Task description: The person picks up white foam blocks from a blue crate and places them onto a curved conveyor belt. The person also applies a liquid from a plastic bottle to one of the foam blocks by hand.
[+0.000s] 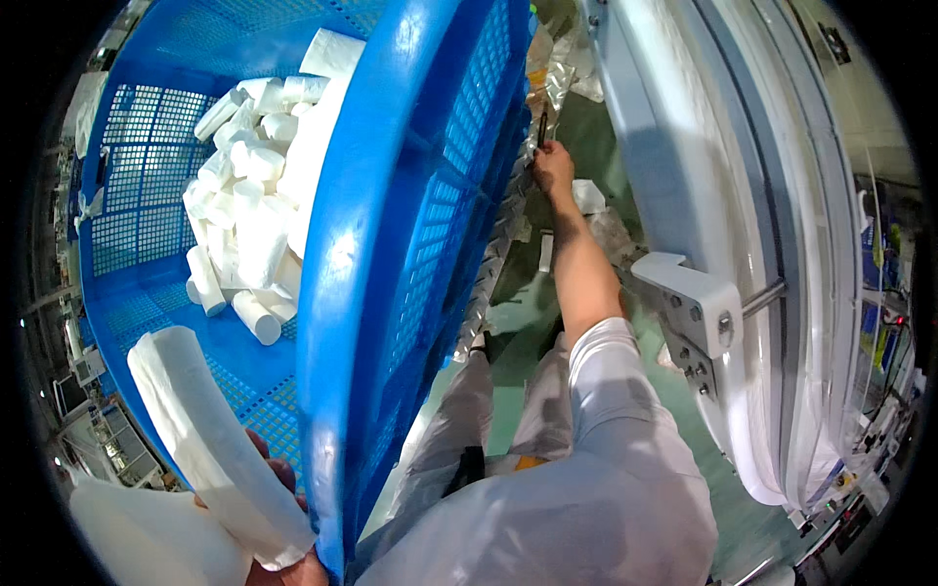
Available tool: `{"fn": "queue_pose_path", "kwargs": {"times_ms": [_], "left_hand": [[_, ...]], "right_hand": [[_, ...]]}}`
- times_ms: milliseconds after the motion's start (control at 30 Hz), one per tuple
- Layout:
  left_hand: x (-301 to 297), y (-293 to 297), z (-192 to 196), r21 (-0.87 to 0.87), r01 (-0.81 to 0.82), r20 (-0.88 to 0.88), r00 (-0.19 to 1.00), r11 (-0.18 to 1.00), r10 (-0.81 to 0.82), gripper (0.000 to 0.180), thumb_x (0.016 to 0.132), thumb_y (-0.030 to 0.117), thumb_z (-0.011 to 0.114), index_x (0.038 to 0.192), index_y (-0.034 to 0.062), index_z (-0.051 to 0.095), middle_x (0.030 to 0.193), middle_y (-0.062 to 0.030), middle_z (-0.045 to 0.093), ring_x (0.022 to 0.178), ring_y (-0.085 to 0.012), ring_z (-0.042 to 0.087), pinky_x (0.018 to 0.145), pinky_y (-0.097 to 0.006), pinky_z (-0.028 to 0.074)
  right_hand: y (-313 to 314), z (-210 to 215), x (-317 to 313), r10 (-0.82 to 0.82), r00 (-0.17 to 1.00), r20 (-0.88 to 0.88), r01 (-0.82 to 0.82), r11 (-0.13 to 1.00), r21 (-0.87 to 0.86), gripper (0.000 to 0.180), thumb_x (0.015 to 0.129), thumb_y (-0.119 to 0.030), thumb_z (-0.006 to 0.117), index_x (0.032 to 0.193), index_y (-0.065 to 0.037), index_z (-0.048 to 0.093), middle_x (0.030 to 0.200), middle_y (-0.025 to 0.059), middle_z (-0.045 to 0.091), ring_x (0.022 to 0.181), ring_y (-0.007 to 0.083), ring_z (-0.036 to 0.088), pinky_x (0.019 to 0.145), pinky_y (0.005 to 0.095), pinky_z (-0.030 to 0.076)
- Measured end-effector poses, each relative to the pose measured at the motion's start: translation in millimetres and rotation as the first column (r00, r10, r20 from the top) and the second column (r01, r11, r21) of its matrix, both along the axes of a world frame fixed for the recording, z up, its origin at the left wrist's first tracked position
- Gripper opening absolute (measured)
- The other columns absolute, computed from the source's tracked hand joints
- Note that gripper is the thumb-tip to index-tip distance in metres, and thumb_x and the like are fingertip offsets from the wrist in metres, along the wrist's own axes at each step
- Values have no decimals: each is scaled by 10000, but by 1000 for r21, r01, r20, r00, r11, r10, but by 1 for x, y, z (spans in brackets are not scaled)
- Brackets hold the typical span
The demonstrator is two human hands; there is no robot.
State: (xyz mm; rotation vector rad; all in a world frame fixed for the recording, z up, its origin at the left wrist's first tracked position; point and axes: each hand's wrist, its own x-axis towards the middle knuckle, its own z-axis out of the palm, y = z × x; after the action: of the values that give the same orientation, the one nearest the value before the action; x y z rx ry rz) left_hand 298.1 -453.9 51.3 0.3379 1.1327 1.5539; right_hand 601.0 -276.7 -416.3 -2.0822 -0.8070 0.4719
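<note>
white sleeve (625,420) spreads across the lower middle, a bare forearm running from it up to the right hand (554,166), whose fingers are curled around a thin dark item (543,127) too small to make out, beside the outer wall of the blue basket (342,225). at lower left, the left hand (298,569) grips a long white roll (210,439), tilted, at the basket's near end; shorter white rolls (256,200) lie heaped inside.
</note>
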Motion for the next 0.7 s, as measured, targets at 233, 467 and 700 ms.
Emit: {"fn": "queue_pose_path", "kwargs": {"times_ms": [233,467,700], "left_hand": [[2,6,0,-41,-13,-11,1000,999,13,848,680,350,658,1346,172,164,1366,-144,202,1243,-334,226,1012,-470,222],[0,2,3,-31,69,2,998,997,-69,815,706,415,618,1341,159,177,1345,-167,229,1225,-372,242,993,-489,249],[-10,-28,22,149,277,68,955,949,-289,849,680,426,642,1338,132,194,1309,-183,281,1197,-378,290,973,-478,286]], "right_hand": [[14,42,2,184,974,-129,-207,960,-189,220,713,-205,598,853,-41,641,795,97,646,757,226,613,682,314,462],[-12,18,-8,75,963,-260,-62,996,58,220,738,-190,570,884,-32,613,814,126,626,752,229,594,660,318,449],[-220,164,-106,362,751,-551,-364,925,111,205,790,-74,516,966,26,544,775,58,599,702,152,556,627,286,452]]}}
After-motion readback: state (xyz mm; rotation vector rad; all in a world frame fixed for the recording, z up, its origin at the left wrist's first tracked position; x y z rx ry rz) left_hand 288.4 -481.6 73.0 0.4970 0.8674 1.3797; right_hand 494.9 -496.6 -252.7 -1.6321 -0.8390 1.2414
